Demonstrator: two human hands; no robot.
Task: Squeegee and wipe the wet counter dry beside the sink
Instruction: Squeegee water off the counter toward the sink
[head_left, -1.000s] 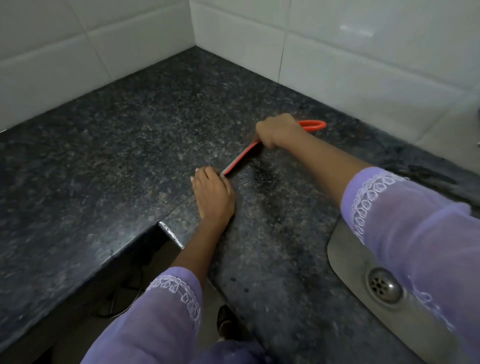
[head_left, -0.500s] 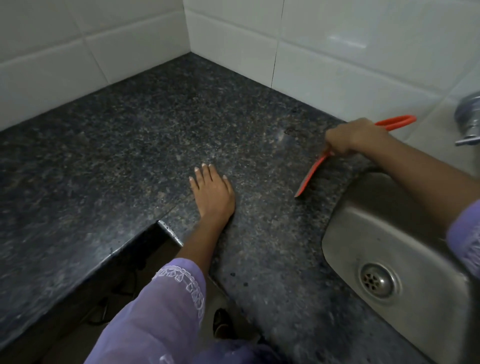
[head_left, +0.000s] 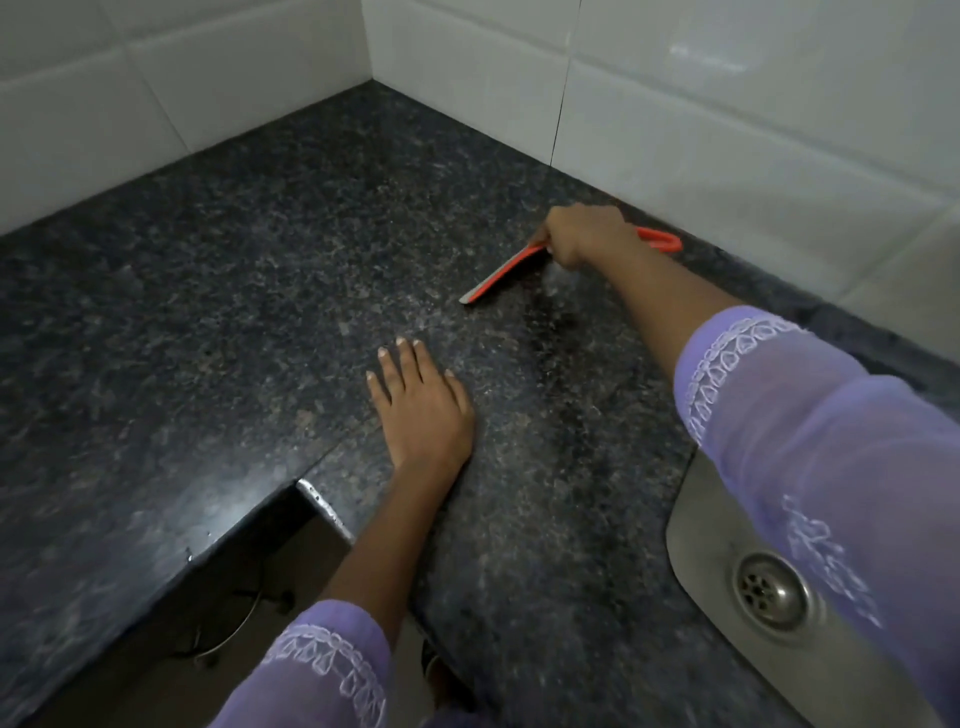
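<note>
The dark speckled granite counter (head_left: 249, 291) fills an L-shaped corner under white tiles. My right hand (head_left: 582, 234) grips the handle of an orange squeegee (head_left: 501, 278). Its blade rests on the counter near the back wall, angled toward me, and the looped handle end sticks out behind my fist. My left hand (head_left: 421, 405) lies flat, palm down, on the counter near its inner corner, fingers together, holding nothing. A darker wet streak runs on the stone just right of the blade.
A steel sink (head_left: 727, 561) with a round drain (head_left: 771, 590) sits at the lower right, partly behind my purple sleeve. White tiled walls (head_left: 727, 104) bound the counter at the back and left. The counter's inner edge drops to the floor at the bottom left.
My right hand has carried the squeegee from the sink's rim back leftward onto the counter near the back wall. The left hand stayed flat in place.
</note>
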